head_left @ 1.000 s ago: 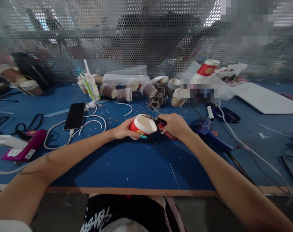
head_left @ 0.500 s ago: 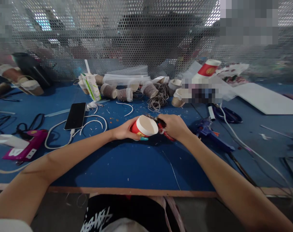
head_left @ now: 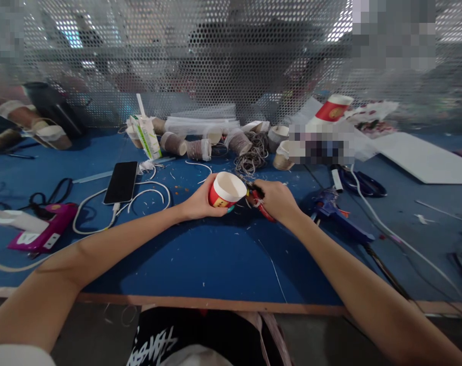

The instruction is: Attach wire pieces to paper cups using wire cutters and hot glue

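Observation:
A red paper cup (head_left: pixel 218 195) with a wide white rim is wrapped in my left hand (head_left: pixel 199 203), tilted so its mouth faces up and toward me. In my right hand (head_left: pixel 275 198) are red-handled pliers or cutters (head_left: pixel 264 207), the fingers closed around the handles. The tool's metal jaws are beside the cup's right rim; whether they touch it I cannot tell. Both hands are above the blue table (head_left: pixel 223 259).
Twine-wrapped cups (head_left: pixel 199 150) and a tangle of cord (head_left: pixel 252 155) line the back near a perforated metal screen (head_left: pixel 215 56). Left are a phone (head_left: pixel 121 182) and a magenta power strip (head_left: pixel 50 229). A blue glue gun (head_left: pixel 340 216) and a white board (head_left: pixel 431 157) lie right.
The cup has risen slightly and turned in my left hand, showing more of its red side. The tool in my right hand remains close to the cup's right side.

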`<action>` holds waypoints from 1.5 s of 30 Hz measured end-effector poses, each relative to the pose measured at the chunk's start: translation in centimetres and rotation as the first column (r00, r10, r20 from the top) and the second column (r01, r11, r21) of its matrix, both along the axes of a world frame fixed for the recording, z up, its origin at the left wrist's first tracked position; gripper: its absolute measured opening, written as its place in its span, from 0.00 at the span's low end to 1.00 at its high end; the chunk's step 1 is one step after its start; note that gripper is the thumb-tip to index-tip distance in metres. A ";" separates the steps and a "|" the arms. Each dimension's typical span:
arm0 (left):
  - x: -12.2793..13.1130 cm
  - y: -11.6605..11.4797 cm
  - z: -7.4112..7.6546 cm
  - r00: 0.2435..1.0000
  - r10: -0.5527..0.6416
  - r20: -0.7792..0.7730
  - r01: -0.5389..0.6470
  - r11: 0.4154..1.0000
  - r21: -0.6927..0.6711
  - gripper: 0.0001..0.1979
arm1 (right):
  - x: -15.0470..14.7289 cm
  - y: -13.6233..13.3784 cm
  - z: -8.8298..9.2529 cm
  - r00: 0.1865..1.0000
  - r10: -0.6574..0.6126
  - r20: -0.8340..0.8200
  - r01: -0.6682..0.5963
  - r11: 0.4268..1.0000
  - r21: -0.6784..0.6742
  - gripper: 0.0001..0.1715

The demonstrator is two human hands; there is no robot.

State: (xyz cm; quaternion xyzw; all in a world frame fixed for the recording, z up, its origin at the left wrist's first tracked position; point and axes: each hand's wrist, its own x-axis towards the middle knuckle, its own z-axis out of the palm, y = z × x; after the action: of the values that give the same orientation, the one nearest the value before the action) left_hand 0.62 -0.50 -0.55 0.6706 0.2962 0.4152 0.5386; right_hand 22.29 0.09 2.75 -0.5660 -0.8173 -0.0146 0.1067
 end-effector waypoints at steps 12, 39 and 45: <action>0.1 0.2 0.0 0.998 -0.057 0.006 0.057 0.998 0.034 0.40 | 0.8 -0.2 0.8 0.998 0.064 -0.013 -0.063 0.995 0.073 0.05; -0.1 -0.6 0.6 0.982 -0.185 -0.032 0.182 0.980 -0.081 0.36 | 0.8 -0.3 0.7 0.993 0.110 0.047 -0.112 0.993 0.048 0.07; -0.1 -0.5 0.6 0.985 -0.168 -0.044 0.166 0.985 -0.049 0.37 | 0.5 -0.6 1.6 0.989 0.105 0.109 -0.108 0.994 0.022 0.08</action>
State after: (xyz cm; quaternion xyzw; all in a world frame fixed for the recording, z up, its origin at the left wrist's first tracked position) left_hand 0.54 -1.00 0.06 0.6907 0.2610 0.3453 0.5792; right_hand 22.84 -0.53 4.38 -0.5186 -0.8506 -0.0507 0.0708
